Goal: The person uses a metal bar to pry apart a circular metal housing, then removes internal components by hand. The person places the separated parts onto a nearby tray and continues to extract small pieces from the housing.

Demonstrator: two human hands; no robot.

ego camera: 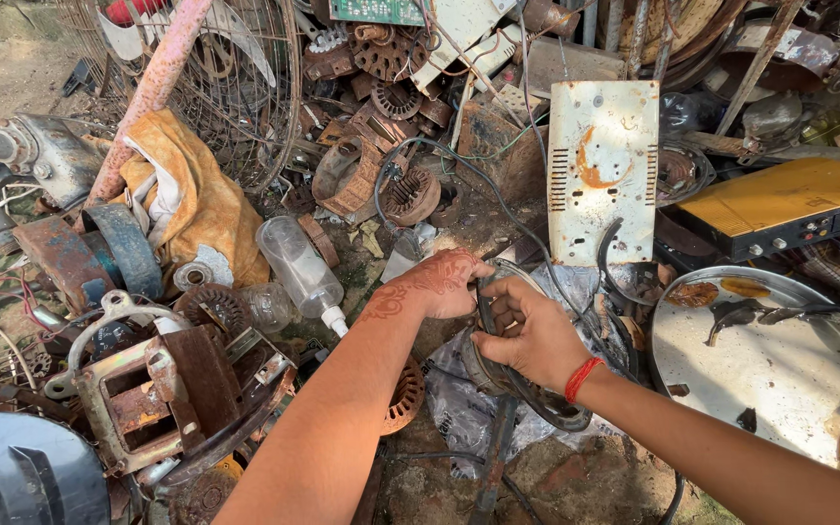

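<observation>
A: Hands?
B: Left hand (pixel 437 284) and right hand (pixel 529 338) both closed on a dark metal ring part (pixel 527 389), low over the scrap pile.
A: Nearby?
B: Clear plastic bottle (pixel 298 267) just left, white perforated panel (pixel 603 170) behind.

left hand (pixel 439 284) + right hand (pixel 527 340) | grip black cable (pixel 486 292) | scrap pile

Both bare forearms reach forward from the lower edge and converge. The left hand (pixel 439 284), patterned with reddish dye, curls palm down, fingers closed in a grip. The right hand (pixel 529 335) sits just beside and below that grip, fingers curled closed, a red thread around its wrist.
</observation>
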